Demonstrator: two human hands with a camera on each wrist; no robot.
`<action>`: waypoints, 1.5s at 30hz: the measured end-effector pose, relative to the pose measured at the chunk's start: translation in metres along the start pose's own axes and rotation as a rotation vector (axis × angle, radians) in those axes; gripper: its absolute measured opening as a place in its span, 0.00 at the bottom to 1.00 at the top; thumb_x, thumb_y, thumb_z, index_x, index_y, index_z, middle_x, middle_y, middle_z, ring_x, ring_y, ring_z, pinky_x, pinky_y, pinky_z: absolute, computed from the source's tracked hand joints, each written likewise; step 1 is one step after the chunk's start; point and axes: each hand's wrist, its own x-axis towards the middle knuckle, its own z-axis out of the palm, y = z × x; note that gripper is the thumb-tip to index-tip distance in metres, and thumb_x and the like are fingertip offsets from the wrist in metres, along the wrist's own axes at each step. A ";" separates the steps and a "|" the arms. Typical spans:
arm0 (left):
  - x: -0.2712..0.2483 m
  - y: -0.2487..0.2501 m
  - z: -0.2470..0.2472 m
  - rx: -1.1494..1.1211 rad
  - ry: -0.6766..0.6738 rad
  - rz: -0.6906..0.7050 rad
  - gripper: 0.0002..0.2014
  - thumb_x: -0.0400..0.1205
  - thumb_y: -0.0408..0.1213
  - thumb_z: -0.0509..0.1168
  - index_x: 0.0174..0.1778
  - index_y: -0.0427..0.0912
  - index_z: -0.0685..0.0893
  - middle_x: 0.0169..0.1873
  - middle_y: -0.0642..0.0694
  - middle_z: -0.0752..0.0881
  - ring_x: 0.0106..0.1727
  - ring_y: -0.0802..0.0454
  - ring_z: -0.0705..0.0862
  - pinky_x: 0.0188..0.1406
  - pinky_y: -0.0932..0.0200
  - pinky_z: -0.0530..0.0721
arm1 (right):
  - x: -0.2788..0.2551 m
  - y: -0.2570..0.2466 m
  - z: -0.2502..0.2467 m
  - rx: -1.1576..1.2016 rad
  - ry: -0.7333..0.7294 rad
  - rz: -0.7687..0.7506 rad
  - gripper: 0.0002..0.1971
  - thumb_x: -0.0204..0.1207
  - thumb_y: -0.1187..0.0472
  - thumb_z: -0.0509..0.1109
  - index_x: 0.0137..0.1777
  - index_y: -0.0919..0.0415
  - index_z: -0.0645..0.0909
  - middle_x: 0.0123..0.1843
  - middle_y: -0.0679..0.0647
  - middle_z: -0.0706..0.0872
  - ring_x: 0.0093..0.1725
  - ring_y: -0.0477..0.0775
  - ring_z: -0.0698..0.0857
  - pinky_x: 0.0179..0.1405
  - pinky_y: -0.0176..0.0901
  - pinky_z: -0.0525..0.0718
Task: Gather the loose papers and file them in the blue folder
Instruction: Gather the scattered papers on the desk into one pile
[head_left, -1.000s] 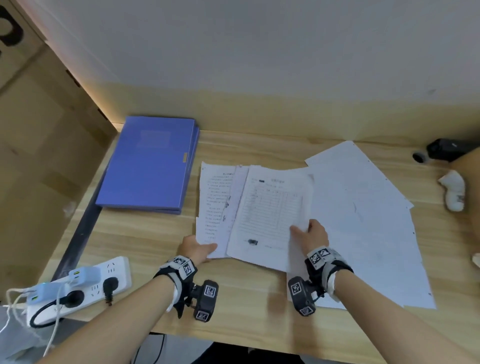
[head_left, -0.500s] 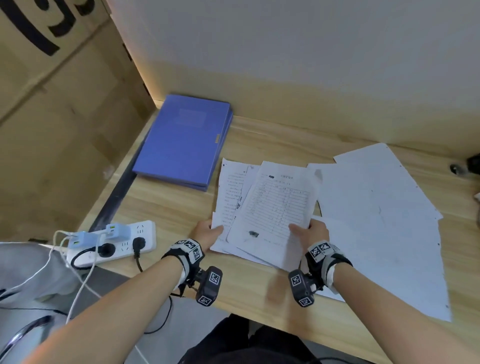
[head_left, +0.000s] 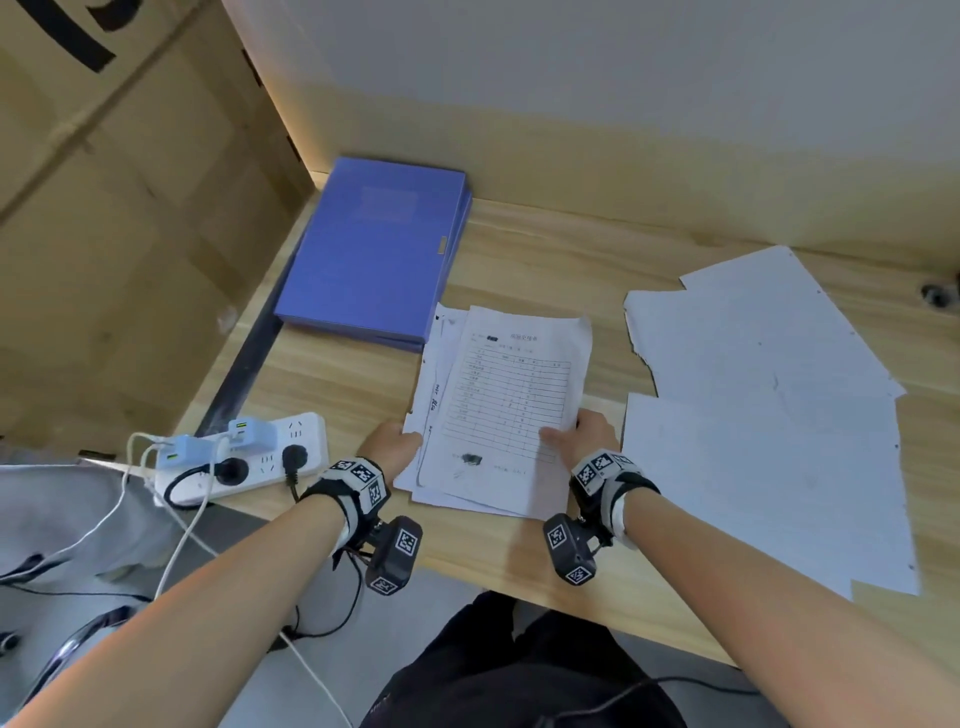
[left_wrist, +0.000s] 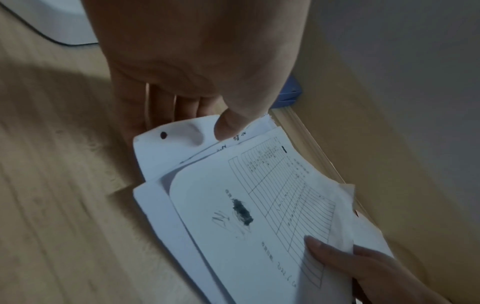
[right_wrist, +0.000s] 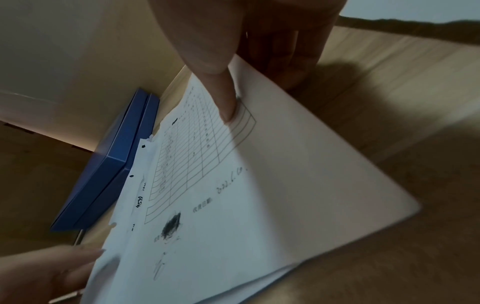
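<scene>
With both hands on it, we hold a small stack of papers (head_left: 498, 410) at lower centre of the head view, near the front edge of the bench (head_left: 545, 260). Our left hand (head_left: 392, 451) has its grip pinching the stack's left edge: in the left wrist view the thumb (left_wrist: 228, 125) lies on top of a punched sheet and the fingers (left_wrist: 161, 107) go under it. Our right hand (head_left: 584, 436) has its grip pinching the stack's right edge: in the right wrist view the thumb (right_wrist: 226, 98) presses on the printed table of the top sheet and the fingers are curled beneath. The top sheet carries a ruled table and a dark smudge low down. The stack's edges are not squared; lower sheets stick out on the left and at the bottom.

The blue folder (head_left: 379, 249) lies closed and flat at upper left of centre, against the back wall; its near right corner is just beside the stack's top left corner, and we cannot tell whether they touch. More loose sheets (head_left: 758, 415) lie overlapped on the right of the frame, apart from the stack. A white power strip (head_left: 249, 457) with plugs and cables sits at lower left on the bench edge.
</scene>
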 end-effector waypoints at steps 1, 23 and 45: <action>-0.001 0.001 0.000 0.066 0.048 0.004 0.11 0.78 0.38 0.58 0.51 0.39 0.81 0.41 0.46 0.84 0.44 0.42 0.84 0.37 0.57 0.75 | 0.000 0.002 0.001 -0.010 0.004 0.004 0.15 0.69 0.53 0.77 0.52 0.60 0.85 0.51 0.57 0.91 0.46 0.61 0.88 0.48 0.53 0.89; -0.017 0.138 0.145 0.646 -0.210 0.778 0.18 0.82 0.36 0.57 0.68 0.45 0.77 0.69 0.46 0.77 0.69 0.44 0.77 0.63 0.46 0.80 | -0.034 0.149 -0.152 0.019 0.308 0.110 0.19 0.74 0.54 0.71 0.65 0.55 0.81 0.64 0.53 0.83 0.60 0.54 0.84 0.62 0.49 0.81; -0.007 0.260 0.290 1.224 -0.232 0.790 0.31 0.71 0.50 0.76 0.64 0.46 0.71 0.59 0.47 0.78 0.62 0.44 0.74 0.48 0.51 0.75 | 0.062 0.231 -0.302 -0.015 0.435 0.249 0.23 0.67 0.53 0.73 0.62 0.59 0.79 0.64 0.56 0.79 0.64 0.59 0.79 0.59 0.49 0.79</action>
